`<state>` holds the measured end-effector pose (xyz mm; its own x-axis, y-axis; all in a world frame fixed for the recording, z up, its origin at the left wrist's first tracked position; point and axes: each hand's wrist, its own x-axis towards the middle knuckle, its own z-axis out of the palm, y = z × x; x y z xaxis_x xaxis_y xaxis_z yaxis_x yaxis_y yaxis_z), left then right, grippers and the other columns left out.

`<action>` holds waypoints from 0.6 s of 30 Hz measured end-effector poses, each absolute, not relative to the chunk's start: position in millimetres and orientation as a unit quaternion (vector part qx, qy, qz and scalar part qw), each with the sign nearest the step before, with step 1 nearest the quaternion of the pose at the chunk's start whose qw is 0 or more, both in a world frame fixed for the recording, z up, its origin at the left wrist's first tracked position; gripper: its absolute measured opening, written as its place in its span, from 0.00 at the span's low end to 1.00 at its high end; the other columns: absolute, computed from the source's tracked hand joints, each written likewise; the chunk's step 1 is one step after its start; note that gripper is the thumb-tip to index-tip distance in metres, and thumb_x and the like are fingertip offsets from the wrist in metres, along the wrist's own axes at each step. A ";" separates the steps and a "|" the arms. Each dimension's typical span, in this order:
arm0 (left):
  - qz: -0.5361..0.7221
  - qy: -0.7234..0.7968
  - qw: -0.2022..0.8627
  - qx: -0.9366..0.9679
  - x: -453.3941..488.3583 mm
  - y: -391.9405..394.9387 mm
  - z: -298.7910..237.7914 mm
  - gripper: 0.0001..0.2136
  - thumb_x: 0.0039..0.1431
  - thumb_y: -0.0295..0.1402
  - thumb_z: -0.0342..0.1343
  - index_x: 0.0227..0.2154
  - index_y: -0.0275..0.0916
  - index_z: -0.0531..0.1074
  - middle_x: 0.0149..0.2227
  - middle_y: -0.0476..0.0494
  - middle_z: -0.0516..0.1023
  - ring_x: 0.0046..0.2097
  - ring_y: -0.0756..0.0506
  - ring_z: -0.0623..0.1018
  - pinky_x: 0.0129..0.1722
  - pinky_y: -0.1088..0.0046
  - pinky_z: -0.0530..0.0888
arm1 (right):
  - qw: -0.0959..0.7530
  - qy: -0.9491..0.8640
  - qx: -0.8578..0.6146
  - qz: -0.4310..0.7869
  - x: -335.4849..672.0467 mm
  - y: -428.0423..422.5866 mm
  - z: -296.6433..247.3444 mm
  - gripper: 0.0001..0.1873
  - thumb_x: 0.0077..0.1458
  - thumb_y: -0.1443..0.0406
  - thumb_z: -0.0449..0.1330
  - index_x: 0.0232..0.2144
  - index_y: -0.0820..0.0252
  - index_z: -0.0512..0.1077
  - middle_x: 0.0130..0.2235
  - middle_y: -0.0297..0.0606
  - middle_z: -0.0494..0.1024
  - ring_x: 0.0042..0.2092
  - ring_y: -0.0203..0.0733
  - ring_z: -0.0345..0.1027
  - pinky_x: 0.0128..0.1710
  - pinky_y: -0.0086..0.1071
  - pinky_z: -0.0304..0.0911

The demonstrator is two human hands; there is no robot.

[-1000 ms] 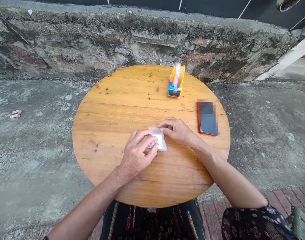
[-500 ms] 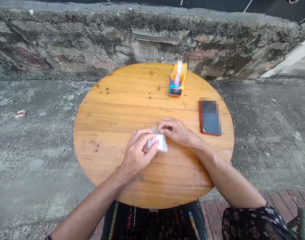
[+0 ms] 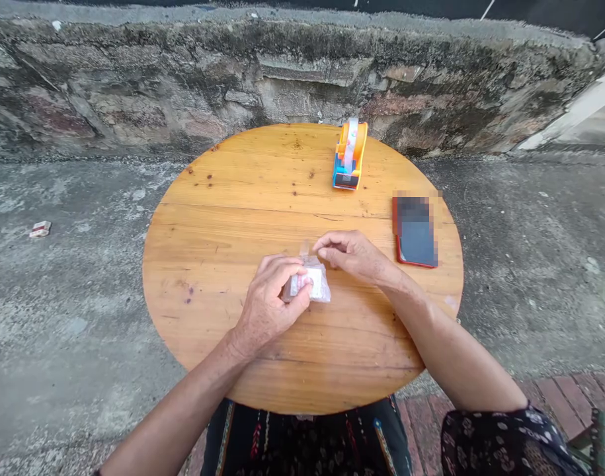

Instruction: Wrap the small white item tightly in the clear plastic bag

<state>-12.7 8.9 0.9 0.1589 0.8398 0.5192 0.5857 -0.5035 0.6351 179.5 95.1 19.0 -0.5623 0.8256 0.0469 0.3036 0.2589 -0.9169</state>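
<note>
My left hand [image 3: 271,291] is closed on a small white box [image 3: 314,283] wrapped in clear plastic bubble-like film, thumb and fingers pressing on it near the middle of the table. A pinkish mark shows on the box beside my thumb. From the wrapping's far edge a short strip of clear tape [image 3: 305,248] sticks up. My right hand [image 3: 354,254] hovers just right of that strip, thumb and index finger slightly apart, and nothing shows between them. The underside of the packet is hidden.
A yellow and blue tape dispenser [image 3: 349,155] stands at the back of the round wooden table [image 3: 223,218]. To the right lies a phone in a red case [image 3: 415,231]. Behind the table runs a stone wall [image 3: 223,86]. A small crumpled packet [image 3: 40,229] lies on the ground.
My right hand's fingertips have come off the far edge of the wrapping, moving slightly up. The tape strip there now stands clear of them. My left hand keeps its hold.
</note>
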 end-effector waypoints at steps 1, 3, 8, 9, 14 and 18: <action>0.444 0.475 0.143 0.746 -12.4 8.9 0.5 0.06 0.57 0.27 0.58 0.38 0.39 0.73 0.41 0.43 0.78 0.47 0.43 0.75 0.48 0.62 0.74 | 0.267 -0.727 -0.418 0.474 179.8 96.7 20.1 0.08 0.56 0.63 0.57 0.30 0.61 0.73 0.26 0.30 0.73 0.25 0.31 0.63 0.28 0.28 0.59; 0.450 0.472 0.141 0.745 -11.9 8.7 0.0 0.06 0.57 0.27 0.58 0.38 0.40 0.73 0.41 0.43 0.78 0.46 0.43 0.75 0.47 0.62 0.74 | 0.224 -0.703 -0.481 0.474 180.1 100.4 23.4 0.11 0.55 0.62 0.57 0.25 0.62 0.72 0.20 0.28 0.69 0.20 0.29 0.58 0.23 0.26 0.55; 0.454 0.463 0.138 0.749 -11.9 9.2 -1.3 0.07 0.56 0.26 0.58 0.38 0.39 0.73 0.40 0.43 0.78 0.46 0.43 0.74 0.47 0.62 0.73 | 0.104 -0.664 -0.514 0.533 174.6 110.6 32.5 0.16 0.54 0.61 0.56 0.18 0.60 0.66 0.12 0.27 0.62 0.14 0.29 0.51 0.15 0.26 0.45; 0.456 0.461 0.137 0.749 -11.9 9.4 -1.6 0.07 0.56 0.25 0.58 0.38 0.39 0.73 0.40 0.43 0.78 0.46 0.43 0.74 0.47 0.62 0.73 | 0.099 -0.653 -0.515 0.546 172.0 112.6 33.3 0.16 0.54 0.61 0.56 0.17 0.59 0.65 0.12 0.27 0.61 0.14 0.29 0.50 0.14 0.26 0.43; 0.460 0.451 0.132 0.753 -12.0 9.8 -2.4 0.06 0.57 0.25 0.58 0.37 0.39 0.72 0.40 0.43 0.78 0.46 0.43 0.75 0.47 0.62 0.73 | 0.111 -0.608 -0.489 0.616 157.6 121.5 26.8 0.14 0.51 0.63 0.59 0.17 0.60 0.64 0.14 0.28 0.63 0.14 0.27 0.50 0.12 0.25 0.41; 0.459 0.450 0.132 0.755 -12.0 10.2 -2.1 0.06 0.56 0.25 0.58 0.37 0.38 0.72 0.40 0.42 0.78 0.46 0.43 0.75 0.47 0.62 0.73 | 0.145 -0.563 -0.464 0.668 152.1 126.4 19.2 0.13 0.52 0.63 0.61 0.19 0.60 0.64 0.15 0.26 0.63 0.13 0.27 0.51 0.10 0.24 0.41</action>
